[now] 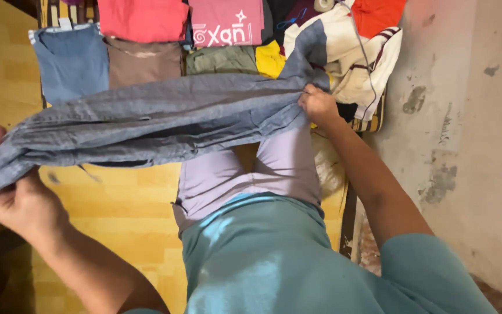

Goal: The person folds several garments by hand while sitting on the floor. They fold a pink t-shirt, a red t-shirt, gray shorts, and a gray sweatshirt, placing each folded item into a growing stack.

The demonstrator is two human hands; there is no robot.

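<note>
A grey-blue woven garment [152, 119] is stretched lengthwise in front of me, folded into a long band. My left hand [7, 189] grips its left end at the lower left, fingers wrapped over the cloth. Its right end is pinched by my right hand [319, 106], near the middle right of the view. Below the garment I see my teal shirt [274, 261] and lilac trousers [251, 171].
Folded clothes lie in rows at the top: a blue one [71, 61], a brown one [143, 61], a red one [143, 18], a pink printed one [226, 23], an olive one [222, 59]. A heap of loose cream and orange clothing [355, 52] sits beside a stained wall [466, 134]. Yellow floor [123, 203] lies below.
</note>
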